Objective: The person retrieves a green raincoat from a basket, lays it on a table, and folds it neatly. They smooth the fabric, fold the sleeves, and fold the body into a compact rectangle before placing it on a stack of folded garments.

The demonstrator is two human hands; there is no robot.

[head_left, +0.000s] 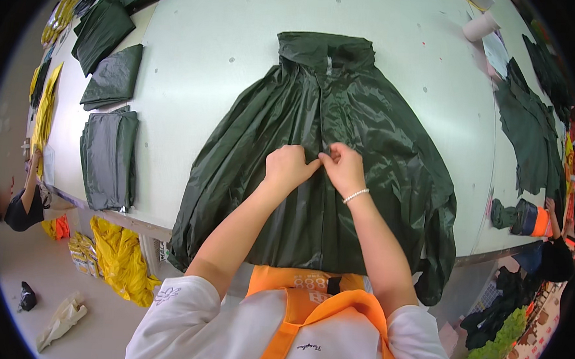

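A dark green raincoat [387,139] lies spread on the table, its collar or hood end [301,49] at the far side and its hem hanging over the near edge. Down its middle runs the front placket [318,106]. My left hand [291,165] is closed on this placket about halfway down, thumb pointing right. Right beside it, my right hand [344,169] pinches the same strip, thumb and fingertips together. The two thumbs nearly meet. Whatever small fastening lies between the fingertips is hidden.
Folded dark green garments [108,160] line the table's left side. Right of me lie another dark green garment [530,137] and a white roll [481,27]. Co-workers' arms [554,216] reach in at both sides. Yellow garments [121,258] hang below the table edge at left.
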